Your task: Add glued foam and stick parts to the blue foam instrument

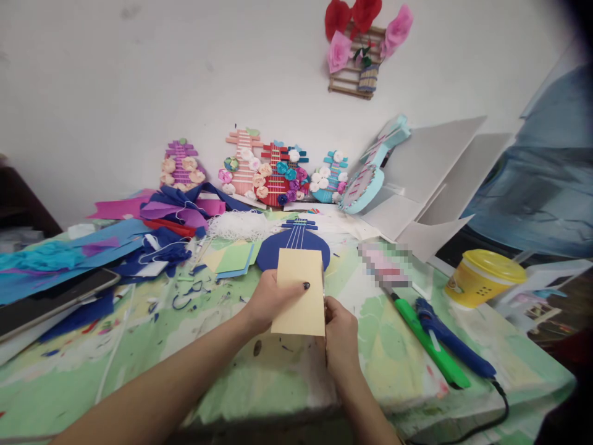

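Note:
My left hand [269,303] is closed on a pale yellow sheet of paper [299,318], thumb flat on its front and the other fingers hidden behind. The sheet is held up over the table's near half. At its right edge my right hand [341,330] is closed around scissors [324,287], seen nearly edge-on and mostly hidden by the hand and paper. Just beyond the sheet lies a dark blue lute-shaped craft piece [271,250] with white strings, its lower part covered by the paper.
Green and blue paper pieces [234,259], white string [238,225] and a phone [60,303] lie leftward. A green utility knife [430,343], blue glue gun [456,340] with cord and yellow tub [484,281] are rightward. Decorated lutes [277,179] lean against the wall.

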Tool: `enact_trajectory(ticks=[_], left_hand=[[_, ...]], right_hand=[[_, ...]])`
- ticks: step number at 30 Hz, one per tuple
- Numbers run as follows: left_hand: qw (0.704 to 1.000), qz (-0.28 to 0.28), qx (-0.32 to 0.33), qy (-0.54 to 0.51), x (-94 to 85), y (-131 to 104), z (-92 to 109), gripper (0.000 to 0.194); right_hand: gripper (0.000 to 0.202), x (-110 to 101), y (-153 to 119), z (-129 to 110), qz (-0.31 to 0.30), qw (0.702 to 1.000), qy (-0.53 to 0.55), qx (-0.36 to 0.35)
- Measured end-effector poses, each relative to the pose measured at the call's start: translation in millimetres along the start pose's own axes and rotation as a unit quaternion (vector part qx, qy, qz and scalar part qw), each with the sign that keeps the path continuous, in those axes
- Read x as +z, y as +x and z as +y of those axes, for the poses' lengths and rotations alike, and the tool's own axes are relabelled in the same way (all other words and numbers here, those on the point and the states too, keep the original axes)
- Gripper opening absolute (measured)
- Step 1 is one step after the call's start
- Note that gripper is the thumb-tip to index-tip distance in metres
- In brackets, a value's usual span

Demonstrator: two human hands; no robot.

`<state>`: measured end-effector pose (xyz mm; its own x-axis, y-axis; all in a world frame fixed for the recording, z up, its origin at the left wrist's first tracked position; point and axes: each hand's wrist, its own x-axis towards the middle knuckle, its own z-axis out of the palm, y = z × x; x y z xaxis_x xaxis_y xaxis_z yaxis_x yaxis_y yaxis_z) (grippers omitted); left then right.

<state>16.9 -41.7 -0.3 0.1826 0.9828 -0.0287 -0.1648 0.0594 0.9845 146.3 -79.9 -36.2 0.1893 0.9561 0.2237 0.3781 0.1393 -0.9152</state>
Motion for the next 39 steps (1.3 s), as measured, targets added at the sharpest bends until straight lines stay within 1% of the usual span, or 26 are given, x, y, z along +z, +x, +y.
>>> enact_trajectory(ticks=[7, 14, 17, 22, 28, 34, 39], left_hand=[[1.000, 0.002, -0.004, 0.000, 0.8, -1.6, 0.1, 0.025], [1.000, 0.004, -0.005, -0.011, -0.5, -1.0, 5.1, 0.026], [1.000, -0.003, -0.007, -0.014, -1.2, -1.3, 5.5, 0.026], [1.000, -0.011, -0.007, -0.014, -0.8, -2.3, 4.0, 0.026], [1.000, 0.001, -0.004, -0.016, -0.8, -1.5, 5.5, 0.026], [1.000, -0.021, -0.014, -0.016, -0.1, -2.2, 4.1, 0.026], [0.998, -0.053, -0.030, -0.015, 1.2, -2.6, 1.0, 0.024]], right_hand=[[0.010, -0.3, -1.3, 1.4, 0.010, 1.000, -0.013, 0.001], [0.010, -0.2, -3.0, 2.1, -0.011, 0.999, 0.032, -0.027], [0.014, 0.2, -2.9, 2.2, -0.010, 0.999, 0.029, -0.030], [0.012, -0.4, -2.6, 1.4, 0.000, 1.000, 0.015, -0.025], [0.013, -0.7, -4.3, 2.1, -0.018, 0.999, 0.026, -0.037], [0.014, -1.2, -0.7, 1.8, 0.002, 0.999, 0.025, -0.022], [0.012, -3.0, 2.1, 1.0, 0.020, 1.000, 0.007, -0.009]])
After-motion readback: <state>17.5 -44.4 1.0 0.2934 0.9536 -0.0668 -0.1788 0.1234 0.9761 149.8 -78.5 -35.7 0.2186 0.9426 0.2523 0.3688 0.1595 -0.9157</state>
